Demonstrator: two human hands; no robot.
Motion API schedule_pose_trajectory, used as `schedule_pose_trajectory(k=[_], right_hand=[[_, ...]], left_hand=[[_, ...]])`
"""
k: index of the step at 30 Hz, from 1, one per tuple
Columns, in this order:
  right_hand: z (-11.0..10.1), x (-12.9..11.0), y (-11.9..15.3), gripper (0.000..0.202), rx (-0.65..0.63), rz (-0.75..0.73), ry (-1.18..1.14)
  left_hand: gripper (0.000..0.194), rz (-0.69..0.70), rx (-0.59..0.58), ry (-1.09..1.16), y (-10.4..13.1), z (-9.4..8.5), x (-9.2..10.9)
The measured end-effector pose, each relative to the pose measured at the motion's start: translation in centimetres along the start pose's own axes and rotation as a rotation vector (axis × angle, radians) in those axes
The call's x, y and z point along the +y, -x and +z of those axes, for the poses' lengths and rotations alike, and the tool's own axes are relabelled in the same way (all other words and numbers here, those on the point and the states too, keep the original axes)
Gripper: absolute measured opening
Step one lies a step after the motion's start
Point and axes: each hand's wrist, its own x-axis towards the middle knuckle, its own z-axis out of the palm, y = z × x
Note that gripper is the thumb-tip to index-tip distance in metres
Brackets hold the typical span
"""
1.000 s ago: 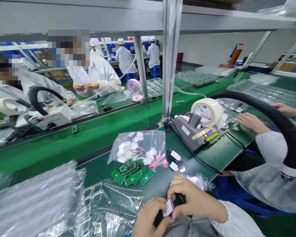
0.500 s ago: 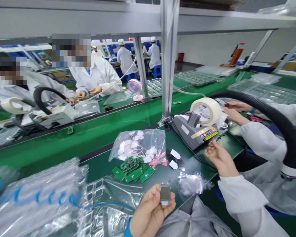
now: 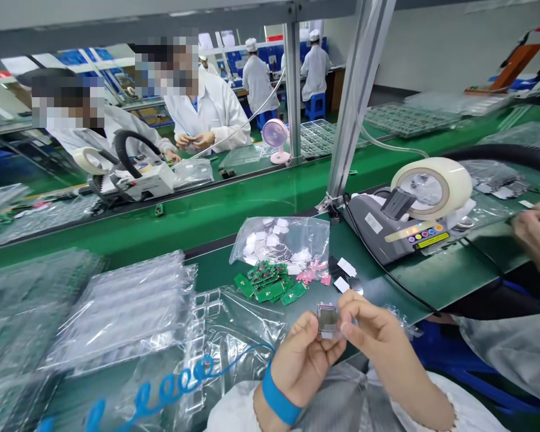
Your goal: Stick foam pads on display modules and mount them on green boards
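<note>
My left hand (image 3: 303, 354), with a blue band (image 3: 279, 397) at its wrist, holds a small square display screen (image 3: 327, 318) by its edges, grey face up. My right hand (image 3: 373, 330) is pinched against the display's right edge. A thin clear bit seems to show at its fingertips, too small to make out. Beyond the hands lies a pile of green circuit boards (image 3: 270, 288). Behind that pile is a clear bag (image 3: 281, 231) of white pieces, with small pink parts (image 3: 312, 273) beside it. White and black pads (image 3: 346, 267) lie to the right.
A grey tape dispenser (image 3: 378, 240) with a large tape roll (image 3: 464, 183) stands at the right. Wrapped clear trays (image 3: 130, 306) and a blue coiled cord (image 3: 175, 384) lie at the left. A co-worker's hand (image 3: 537, 234) is at the far right. A metal post (image 3: 355, 102) rises behind.
My right hand has moved from the front of the tape dispenser to the display in my left hand. The view has swung rightward and downward.
</note>
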Motion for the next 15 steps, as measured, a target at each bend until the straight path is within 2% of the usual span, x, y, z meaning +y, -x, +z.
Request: schedule_pose_trajectory(k=[5,8,11,15], right_hand=[[0.5,0.5,-0.2,0.027,0.026,0.064,-0.056],[0.8,0.8,-0.3,0.027,0.040,0.049,-0.046],[0.9,1.5,-0.6,0.023,0.098,-0.087,0.184],[0.9,2.9,-0.8,0.013,0.246,-0.222,0.426]], left_hand=[[0.019,0.006,0.062,0.020,-0.2,-0.5,0.0],[0.019,0.010,0.072,0.028,-0.2,-0.6,0.0],[0.018,0.016,0.067,0.043,-0.2,-0.6,0.0],[0.018,0.056,0.047,0.021,-0.3,-0.6,0.0]])
